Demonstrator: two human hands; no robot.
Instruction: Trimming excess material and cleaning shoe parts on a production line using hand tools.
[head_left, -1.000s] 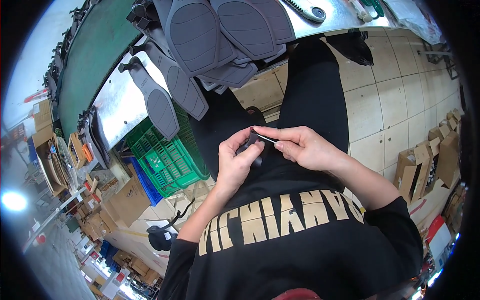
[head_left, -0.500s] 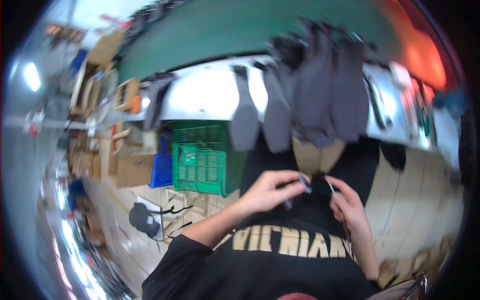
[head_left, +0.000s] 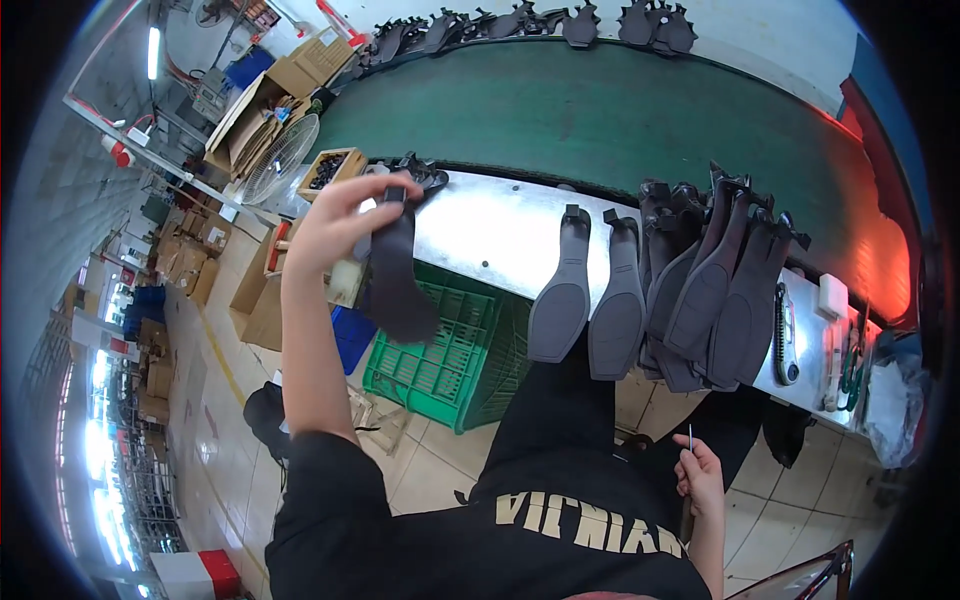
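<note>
Hands well apart: the left hand (head_left: 342, 222) pinches the heel end of a matte, dark-grey shoe sole (head_left: 398, 285), its broad toe hanging at the glossy metal worktop's (head_left: 480, 225) front edge, toward the left end, before a green lattice-sided plastic crate (head_left: 425, 372). The right hand (head_left: 704, 482), below the front edge, grips a slim, straight, pale rod (head_left: 690, 436); grooved, square-toed soles (head_left: 697, 300) overlap along that edge, toes overhanging.

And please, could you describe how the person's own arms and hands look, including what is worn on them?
The left hand and right hand are bare. The left sleeve is plain black and short, leaving the forearm uncovered. The right sleeve cannot be made out.
</note>
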